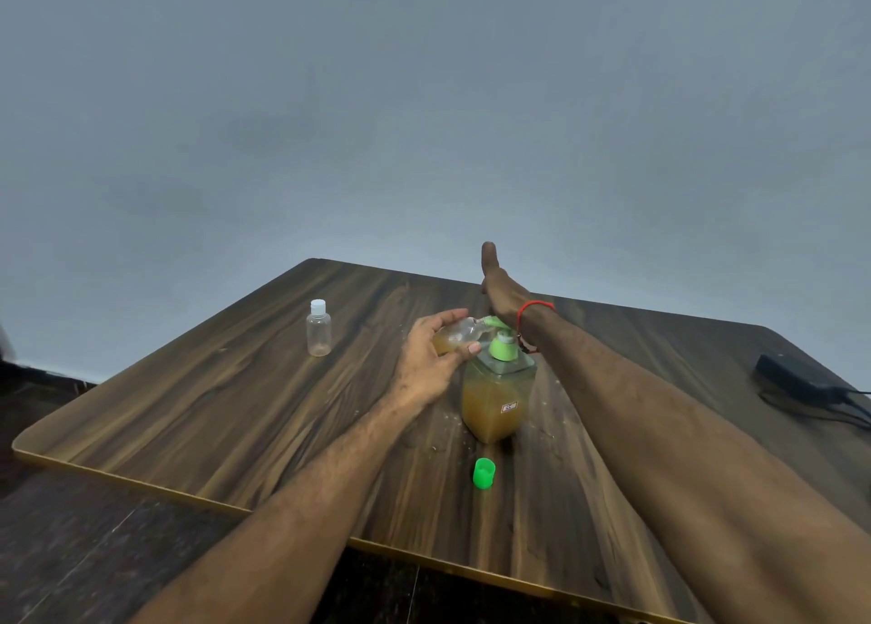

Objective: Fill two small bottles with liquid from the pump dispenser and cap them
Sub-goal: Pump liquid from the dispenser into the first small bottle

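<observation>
A square pump dispenser [497,402] with amber liquid and a green pump head stands mid-table. My left hand [431,357] grips a small clear bottle [459,336], tilted on its side with its mouth at the green spout; some amber liquid sits in it. My right hand [499,289] rests flat on top of the pump head, fingers straight and pointing away. A red thread circles that wrist. A second small clear bottle [319,327] with a white cap stands upright to the left. A loose green cap [483,472] lies on the table in front of the dispenser.
The dark wood-grain table [235,411] has a rounded edge near me and meets a plain grey wall behind. A black power adapter [792,378] with its cable lies at the far right. Small drops or crumbs speckle the wood around the dispenser.
</observation>
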